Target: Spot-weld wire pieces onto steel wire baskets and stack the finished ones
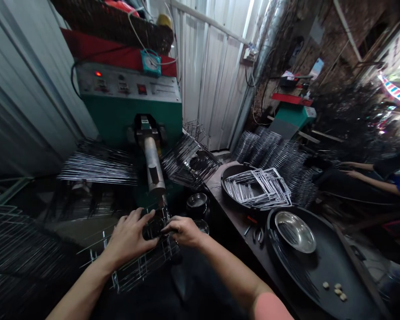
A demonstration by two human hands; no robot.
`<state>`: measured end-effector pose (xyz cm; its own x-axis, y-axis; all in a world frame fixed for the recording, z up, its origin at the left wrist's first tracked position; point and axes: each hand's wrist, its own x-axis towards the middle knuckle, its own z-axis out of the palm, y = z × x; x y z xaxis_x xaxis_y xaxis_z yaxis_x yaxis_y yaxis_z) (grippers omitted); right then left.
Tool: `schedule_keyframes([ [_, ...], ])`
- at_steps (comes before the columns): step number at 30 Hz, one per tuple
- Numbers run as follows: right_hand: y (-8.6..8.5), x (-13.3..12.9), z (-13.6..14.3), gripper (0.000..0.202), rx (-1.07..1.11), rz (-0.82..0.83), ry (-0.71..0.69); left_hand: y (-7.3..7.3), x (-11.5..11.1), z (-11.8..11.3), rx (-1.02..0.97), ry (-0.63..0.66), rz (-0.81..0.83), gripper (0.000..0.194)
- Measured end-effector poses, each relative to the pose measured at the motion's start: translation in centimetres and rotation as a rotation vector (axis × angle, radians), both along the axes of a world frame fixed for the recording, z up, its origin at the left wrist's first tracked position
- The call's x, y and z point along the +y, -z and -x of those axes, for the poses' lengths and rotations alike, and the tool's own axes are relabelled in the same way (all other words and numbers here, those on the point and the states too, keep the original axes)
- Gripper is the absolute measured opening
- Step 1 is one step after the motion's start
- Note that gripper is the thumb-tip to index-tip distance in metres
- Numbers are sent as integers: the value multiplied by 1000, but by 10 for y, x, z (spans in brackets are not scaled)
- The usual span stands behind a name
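Note:
A silvery wire rack made of crossed rods lies low in front of me, under the tip of a machine's thick metal arm. My left hand grips the rack from its left side, thumb set apart from the fingers. Between my two hands is a dark gap where details are lost. My right hand is at the rack's right part, thumb and fingers pinched together. What sits in that pinch is too small and dark to name. The rack's upper edge touches or nearly touches the arm's tip; I cannot tell which.
A green machine with a lit red lamp stands ahead. Wire frames are stacked at left and right of its arm. On the right are a black pan of wire frames, a large black tray, a steel bowl and pliers. Another person's arm shows far right.

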<state>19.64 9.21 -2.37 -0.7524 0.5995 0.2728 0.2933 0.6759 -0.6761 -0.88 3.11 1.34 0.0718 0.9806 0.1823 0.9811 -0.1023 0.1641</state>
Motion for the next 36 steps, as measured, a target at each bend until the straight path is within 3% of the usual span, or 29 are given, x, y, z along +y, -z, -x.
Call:
schedule_keyframes([
  [5,0,-1,1,17,64,1,22,-3,1,-1,-40,-20,28,70],
  [13,-10,0,4,28,-41,-32,-6,-11,6,7,-29,-22,123,78],
  [21,-10,-2,-1,28,-106,-37,24,-5,3,1,9,14,-7,73],
  [36,-15,-6,-1,32,-149,-61,-5,-1,3,6,-37,-2,26,70],
])
